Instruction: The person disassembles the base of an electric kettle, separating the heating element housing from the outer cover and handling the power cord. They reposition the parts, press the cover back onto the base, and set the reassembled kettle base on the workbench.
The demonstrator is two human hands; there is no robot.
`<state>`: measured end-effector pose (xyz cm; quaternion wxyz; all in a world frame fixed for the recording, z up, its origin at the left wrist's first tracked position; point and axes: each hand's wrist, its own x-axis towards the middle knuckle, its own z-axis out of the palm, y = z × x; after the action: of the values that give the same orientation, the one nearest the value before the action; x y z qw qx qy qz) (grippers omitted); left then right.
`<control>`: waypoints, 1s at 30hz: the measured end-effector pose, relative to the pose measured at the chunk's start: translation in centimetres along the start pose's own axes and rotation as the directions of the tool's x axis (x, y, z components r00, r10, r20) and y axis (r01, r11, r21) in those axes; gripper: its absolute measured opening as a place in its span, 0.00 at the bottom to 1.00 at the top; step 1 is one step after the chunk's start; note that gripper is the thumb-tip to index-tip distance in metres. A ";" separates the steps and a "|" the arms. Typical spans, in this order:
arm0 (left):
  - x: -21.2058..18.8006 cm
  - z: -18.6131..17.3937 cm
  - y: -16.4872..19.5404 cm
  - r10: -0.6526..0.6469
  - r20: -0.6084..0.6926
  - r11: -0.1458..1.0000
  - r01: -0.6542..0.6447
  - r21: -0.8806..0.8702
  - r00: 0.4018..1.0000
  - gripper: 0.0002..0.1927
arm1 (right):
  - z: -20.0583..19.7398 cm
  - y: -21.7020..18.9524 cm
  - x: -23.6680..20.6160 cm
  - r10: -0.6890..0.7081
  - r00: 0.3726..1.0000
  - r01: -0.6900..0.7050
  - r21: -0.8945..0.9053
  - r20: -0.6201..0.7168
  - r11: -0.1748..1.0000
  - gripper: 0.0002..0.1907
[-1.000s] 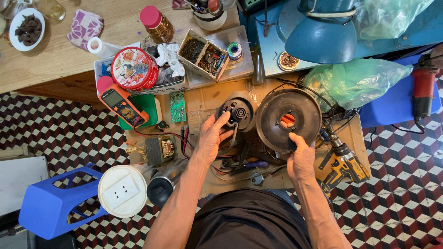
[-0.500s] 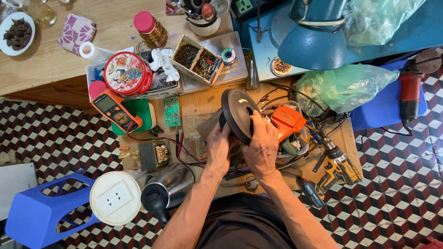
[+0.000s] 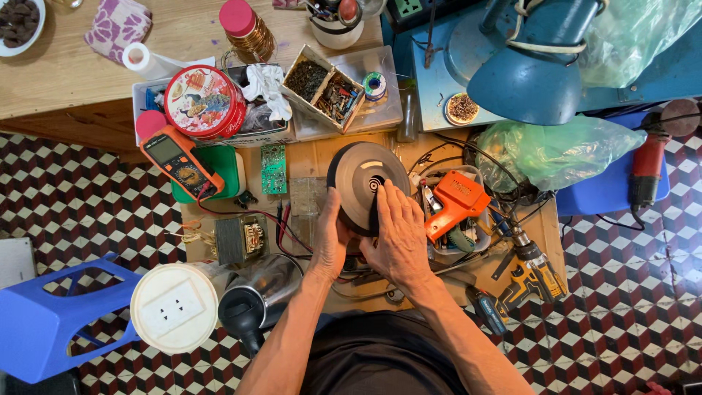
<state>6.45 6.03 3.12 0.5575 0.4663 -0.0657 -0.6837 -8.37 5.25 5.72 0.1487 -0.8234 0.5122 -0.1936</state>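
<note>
Low wooden work board [image 3: 322, 157] on a floor of dark red, black and white tiles [image 3: 95, 183], packed with tools and parts. In the middle of the board, a round dark grey disc with a small spiral mark [image 3: 363, 184], standing a bit tilted. Right hand [image 3: 398, 238] spread flat across the front of the disc, fingers pressed on it. Left hand [image 3: 330, 241] cupped around the disc's left lower edge, gripping it from the side. Hard to tell what lies under the disc, hidden by both hands. Just left of the disc, a small green circuit board [image 3: 273, 168] and red and black wires [image 3: 281, 219]. Further left, an orange and black meter [image 3: 181, 159] resting on a green box [image 3: 223, 175]. Below that, a metal block wound with copper wire [image 3: 240, 239]. Just right of the disc, an orange plastic tool [image 3: 455, 202] lying in a tray. Lower right, a yellow and black drill [image 3: 528, 271]. Lower left, a shiny steel kettle [image 3: 256, 296] beside a white round socket reel [image 3: 175, 307] and a blue plastic stool [image 3: 51, 318]. At the top, a red round tin [image 3: 203, 101], a cardboard box of screws [image 3: 324, 88] and a blue lamp [image 3: 526, 69].
</note>
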 end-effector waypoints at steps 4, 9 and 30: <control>0.3 0.0 0.2 0.090 -0.117 0.962 -0.056 0.266 0.989 0.31 | 0.5 0.2 -0.3 -0.054 0.997 0.047 0.123 0.061 0.991 0.50; 1.7 -1.2 0.2 0.043 -0.125 0.979 -0.017 0.202 0.991 0.32 | 0.6 2.6 -1.2 0.381 0.922 -0.349 0.563 0.065 0.749 0.35; 2.4 2.1 0.2 -0.094 -0.088 0.995 0.097 0.038 0.992 0.33 | 3.4 6.5 1.8 0.586 0.688 -0.283 0.902 0.428 -0.326 0.22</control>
<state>5.23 3.08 3.11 0.5166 0.5096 -0.0334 -0.6872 -11.20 1.00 0.10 0.6973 -0.1477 0.4823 -0.5093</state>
